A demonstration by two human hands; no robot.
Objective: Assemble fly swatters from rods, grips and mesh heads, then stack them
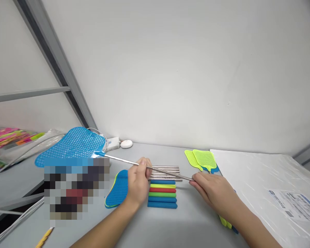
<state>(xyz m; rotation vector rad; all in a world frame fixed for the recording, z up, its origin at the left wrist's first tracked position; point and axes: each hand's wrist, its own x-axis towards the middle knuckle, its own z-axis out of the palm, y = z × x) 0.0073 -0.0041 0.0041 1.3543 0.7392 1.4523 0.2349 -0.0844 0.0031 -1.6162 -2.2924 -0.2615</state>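
Note:
Raised above the grey table is a fly swatter [73,144] with a blue mesh head, pointing to the left. My left hand [138,181] is closed around the middle of its thin metal rod. The rod's far end meets my right hand [213,189], whose fingers are pinched on it; anything inside that palm is hidden. Below the rod lies a row of metal tubes [167,168]. Nearer me several handle sleeves [162,190] in blue, yellow, red and green lie side by side. Left of my left wrist, blue swatter heads [119,188] are stacked, with a yellow-green edge showing.
Yellow-green swatters [205,159] lie behind my right hand, their handles [225,222] showing below my forearm. A plastic-wrapped white package [258,179] with a label covers the right. At the back sits a small white oval device [126,144]. A metal frame [64,69] and bagged colourful pieces [12,137] are left.

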